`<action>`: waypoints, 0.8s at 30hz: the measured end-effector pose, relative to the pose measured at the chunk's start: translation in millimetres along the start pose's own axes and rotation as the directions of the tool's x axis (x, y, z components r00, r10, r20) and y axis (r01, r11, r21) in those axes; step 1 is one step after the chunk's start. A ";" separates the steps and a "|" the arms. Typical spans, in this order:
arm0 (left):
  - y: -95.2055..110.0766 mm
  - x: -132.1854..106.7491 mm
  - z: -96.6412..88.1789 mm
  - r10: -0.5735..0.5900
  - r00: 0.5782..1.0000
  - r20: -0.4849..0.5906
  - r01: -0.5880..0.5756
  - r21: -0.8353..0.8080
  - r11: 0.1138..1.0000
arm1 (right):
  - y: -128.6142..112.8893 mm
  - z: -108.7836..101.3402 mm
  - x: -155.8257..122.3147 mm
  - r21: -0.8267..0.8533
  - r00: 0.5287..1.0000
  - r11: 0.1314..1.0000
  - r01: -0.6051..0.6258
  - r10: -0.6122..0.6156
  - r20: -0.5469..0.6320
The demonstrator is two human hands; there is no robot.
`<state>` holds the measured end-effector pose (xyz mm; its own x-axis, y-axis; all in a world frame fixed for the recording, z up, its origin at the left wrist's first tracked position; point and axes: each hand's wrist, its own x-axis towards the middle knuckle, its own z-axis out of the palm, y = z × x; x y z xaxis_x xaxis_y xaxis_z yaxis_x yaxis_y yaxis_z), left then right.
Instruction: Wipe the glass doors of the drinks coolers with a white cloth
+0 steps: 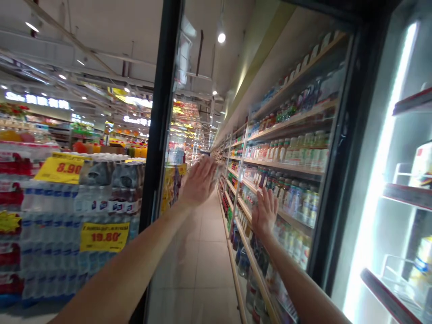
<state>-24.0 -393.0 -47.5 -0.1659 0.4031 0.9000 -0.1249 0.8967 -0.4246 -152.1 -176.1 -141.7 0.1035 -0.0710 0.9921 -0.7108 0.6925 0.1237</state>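
Observation:
My left hand is raised in front of the glass door, fingers stretched out and somewhat blurred. A pale, smeared patch shows beside its fingertips; I cannot tell whether it is a thin cloth or a reflection. Lower and further right, my right hand is also up before the glass, its fingers spread and nothing visible in it. Whether either palm touches the pane cannot be made out. A dark frame edges the swung-out door.
Lit cooler shelves with cartons stand at the right. Through the glass appear long shelves of bottled drinks and a tiled aisle floor. Stacked packs of water bottles with yellow price signs rise at the left.

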 end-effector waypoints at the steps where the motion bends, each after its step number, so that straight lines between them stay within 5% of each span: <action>1: -8.9 4.8 -1.7 -0.093 0.995 -0.040 0.094 0.012 0.996 | -0.6 0.1 0.2 0.003 1.000 1.000 -0.006 0.006 -0.001; 4: -14.3 11.8 -3.3 -0.165 0.985 -0.052 0.166 0.015 0.986 | -1.6 0.4 0.4 0.004 1.000 1.000 -0.017 0.017 -0.011; 6: 1.6 7.9 -1.4 -0.014 1.000 0.010 0.014 -0.003 1.000 | -1.4 0.4 0.4 0.004 1.000 1.000 -0.010 0.010 -0.020; 9: 24.2 -0.8 1.7 0.253 0.964 0.079 -0.250 -0.042 0.967 | -0.4 -0.1 0.3 -0.002 1.000 1.000 0.005 -0.005 -0.020; 11: 18.9 -1.0 0.9 0.274 0.958 0.081 -0.271 -0.041 0.962 | -0.1 0.0 0.3 -0.008 1.000 1.000 0.008 -0.008 -0.010; 14: -16.0 8.6 -5.3 -0.031 0.999 -0.034 0.031 0.013 0.999 | -0.7 1.6 0.3 -0.014 1.000 1.000 0.002 -0.002 -0.009; 16: -34.0 14.2 -8.3 -0.284 0.948 -0.145 0.288 0.011 0.957 | -1.3 2.9 0.3 -0.015 1.000 1.000 -0.008 0.007 -0.014; 18: -30.9 11.7 -7.6 -0.353 0.923 -0.155 0.356 -0.011 0.934 | -1.5 3.5 0.2 -0.012 1.000 1.000 -0.021 0.020 -0.021; 21: 5.9 -9.4 -2.2 -0.029 0.999 0.025 0.030 -0.019 0.999 | -0.9 2.7 -0.2 -0.007 1.000 1.000 -0.025 0.025 -0.007; 24: 27.7 -33.5 0.1 0.400 0.909 0.119 -0.393 -0.079 0.916 | -0.3 1.5 -0.3 -0.007 1.000 1.000 -0.006 0.006 0.004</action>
<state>-22.0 -381.7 -89.4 -0.3167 0.7036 0.6361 0.0285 0.6774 -0.7351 -153.0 -177.4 -142.0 0.0961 -0.0696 0.9929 -0.7068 0.6976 0.1173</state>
